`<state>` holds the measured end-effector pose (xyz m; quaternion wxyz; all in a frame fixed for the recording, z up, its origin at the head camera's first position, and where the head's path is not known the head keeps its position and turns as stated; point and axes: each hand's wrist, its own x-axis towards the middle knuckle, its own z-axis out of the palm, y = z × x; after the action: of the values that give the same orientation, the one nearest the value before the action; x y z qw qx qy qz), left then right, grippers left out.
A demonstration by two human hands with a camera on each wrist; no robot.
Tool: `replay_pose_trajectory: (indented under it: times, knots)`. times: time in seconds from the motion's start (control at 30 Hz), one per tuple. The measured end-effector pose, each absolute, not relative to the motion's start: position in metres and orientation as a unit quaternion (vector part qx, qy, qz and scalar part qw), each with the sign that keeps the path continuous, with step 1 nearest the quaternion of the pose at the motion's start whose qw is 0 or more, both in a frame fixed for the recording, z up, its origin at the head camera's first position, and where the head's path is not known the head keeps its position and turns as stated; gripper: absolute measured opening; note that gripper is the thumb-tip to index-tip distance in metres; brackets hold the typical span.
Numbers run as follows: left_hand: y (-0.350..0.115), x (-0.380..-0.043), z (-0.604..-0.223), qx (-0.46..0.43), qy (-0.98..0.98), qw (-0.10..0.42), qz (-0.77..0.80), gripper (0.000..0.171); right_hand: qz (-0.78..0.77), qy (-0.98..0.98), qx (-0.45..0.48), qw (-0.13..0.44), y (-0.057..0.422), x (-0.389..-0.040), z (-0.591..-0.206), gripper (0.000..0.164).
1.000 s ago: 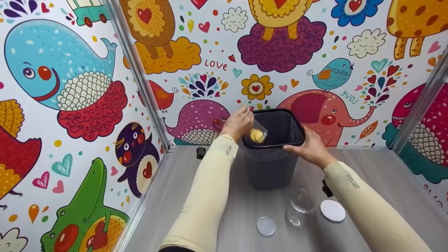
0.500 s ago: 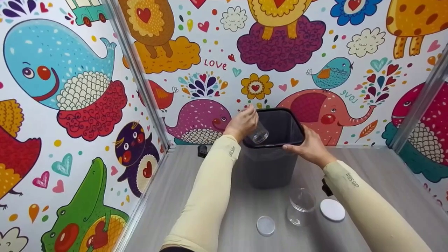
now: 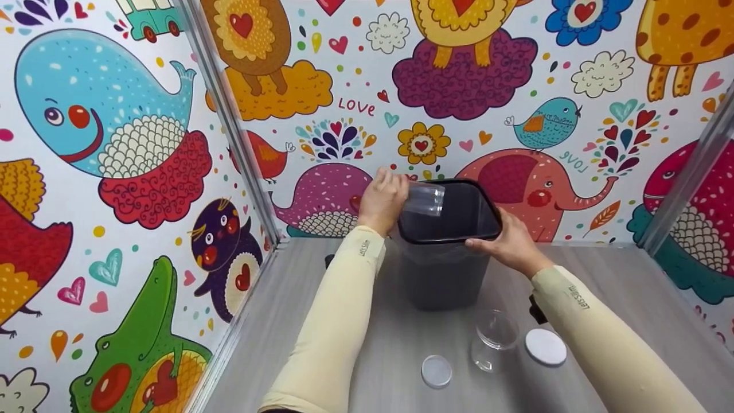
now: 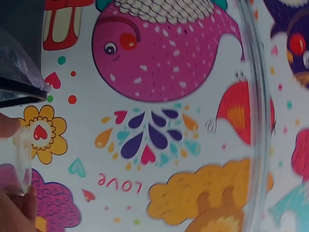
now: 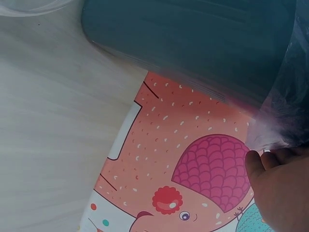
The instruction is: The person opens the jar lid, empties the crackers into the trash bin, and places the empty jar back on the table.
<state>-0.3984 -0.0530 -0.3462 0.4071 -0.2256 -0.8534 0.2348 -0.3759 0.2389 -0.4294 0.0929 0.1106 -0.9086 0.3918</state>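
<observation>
In the head view my left hand (image 3: 385,201) grips a small clear plastic jar (image 3: 425,199), tipped on its side over the mouth of a dark grey trash bin (image 3: 444,281). The jar is see-through, with no yellow food in it. At the left edge of the left wrist view, fingertips hold the jar (image 4: 23,159) close to the black bin rim (image 4: 24,96). My right hand (image 3: 513,244) holds the bin's rim at its right side, thumb over the front edge. A thin clear liner (image 5: 285,96) hangs over the bin's outside. The bin's bottom is hidden.
On the grey table (image 3: 275,344) in front of the bin stands another clear jar (image 3: 494,338), uncovered. Beside it lie a small translucent lid (image 3: 436,371) and a white lid (image 3: 546,346). A black object (image 3: 538,310) lies near my right forearm. Cartoon-printed walls (image 3: 344,137) enclose the table.
Yellow food slid out of the left hand's jar into the bin. The jar, first tilted downward, is now raised and nearly level, shifted slightly left. The right hand stayed on the rim.
</observation>
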Motion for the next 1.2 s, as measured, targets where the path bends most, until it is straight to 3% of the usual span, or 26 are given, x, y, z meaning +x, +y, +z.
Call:
replay_pose_trajectory:
  times: [0.33,0.63,0.9,1.2]
  knots:
    - [-0.076,-0.387,-0.38,-0.112,-0.891,0.436,-0.058,0.056,0.379,-0.918,0.097,0.069,0.24,-0.374,-0.429,0.126]
    - [-0.084,-0.366,-0.421,-0.024,-0.857,0.418,-0.3,0.064,0.379,-0.918,0.094,0.064,0.239,-0.375,-0.428,0.125]
    - [-0.093,-0.344,-0.485,0.05,-0.838,0.382,-0.387,0.068,0.378,-0.917,0.105,0.075,0.239,-0.376,-0.429,0.123]
    - [-0.098,-0.313,-0.55,0.074,-0.852,0.318,-0.409,0.059,0.371,-0.921,0.102,0.064,0.24,-0.375,-0.428,0.124]
